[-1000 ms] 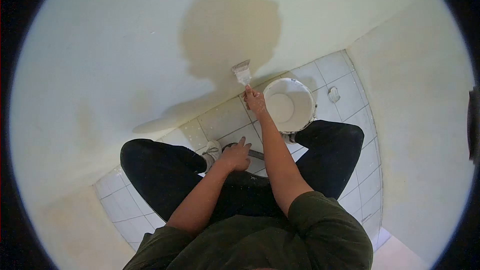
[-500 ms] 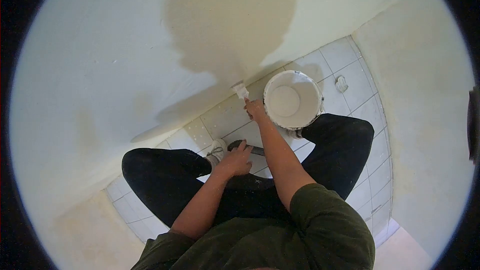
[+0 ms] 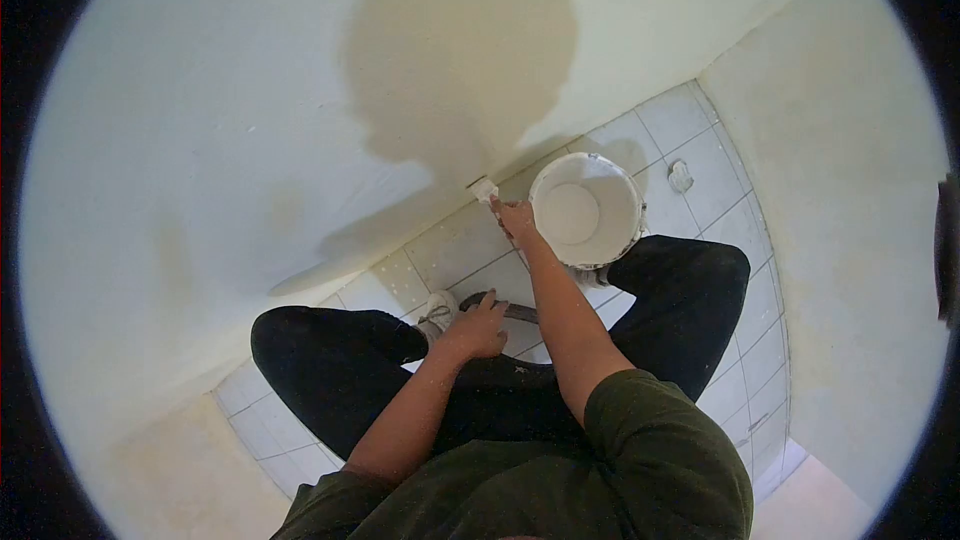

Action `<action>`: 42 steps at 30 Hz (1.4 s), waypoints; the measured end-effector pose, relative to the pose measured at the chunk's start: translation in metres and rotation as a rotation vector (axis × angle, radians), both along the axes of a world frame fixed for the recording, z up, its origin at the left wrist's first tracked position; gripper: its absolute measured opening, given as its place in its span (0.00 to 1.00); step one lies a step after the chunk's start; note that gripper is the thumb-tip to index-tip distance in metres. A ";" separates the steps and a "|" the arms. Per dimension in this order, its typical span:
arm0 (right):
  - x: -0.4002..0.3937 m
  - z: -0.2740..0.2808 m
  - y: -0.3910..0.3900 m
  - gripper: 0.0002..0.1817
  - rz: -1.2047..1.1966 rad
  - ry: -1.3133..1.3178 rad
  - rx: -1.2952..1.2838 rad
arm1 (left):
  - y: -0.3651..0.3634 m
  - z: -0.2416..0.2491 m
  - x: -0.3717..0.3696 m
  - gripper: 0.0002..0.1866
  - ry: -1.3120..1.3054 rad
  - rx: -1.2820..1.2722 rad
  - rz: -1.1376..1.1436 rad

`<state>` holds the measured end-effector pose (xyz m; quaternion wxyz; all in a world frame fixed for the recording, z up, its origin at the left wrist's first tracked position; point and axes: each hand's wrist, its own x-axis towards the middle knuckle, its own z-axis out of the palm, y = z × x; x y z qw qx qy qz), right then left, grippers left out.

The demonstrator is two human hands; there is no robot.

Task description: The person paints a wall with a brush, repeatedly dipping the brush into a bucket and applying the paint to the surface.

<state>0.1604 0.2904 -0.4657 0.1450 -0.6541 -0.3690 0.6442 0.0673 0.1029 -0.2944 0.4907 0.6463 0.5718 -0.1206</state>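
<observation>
My right hand [image 3: 515, 220] is closed around the handle of a paintbrush [image 3: 484, 190] with a pale, paint-covered head. Its bristle end meets the base of the wall [image 3: 250, 170], right where the floor tiles begin. Just right of that hand stands a white bucket [image 3: 612, 240], its rim smeared and a pool of white paint [image 3: 571, 214] at the bottom. Between my knees, my left hand [image 3: 482, 328] rests with loosely extended fingers over a dark bar-like object [image 3: 520, 312], part of which the hand covers.
White floor tiles [image 3: 460, 245] speckled with paint run along the wall. A small whitish lump [image 3: 680, 176] lies on the tiles right of the bucket. Another wall [image 3: 850, 190] closes off the right side. My shoe [image 3: 438, 310] is near the left hand.
The brush head has shifted slightly down toward the wall's bottom edge, its bristles now flatter against it. The whole view has tipped a little; the left hand stays at the dark bar.
</observation>
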 end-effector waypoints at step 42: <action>-0.054 0.385 -0.044 0.23 -0.008 0.543 0.547 | -0.016 0.090 -0.055 0.38 -0.297 0.770 0.389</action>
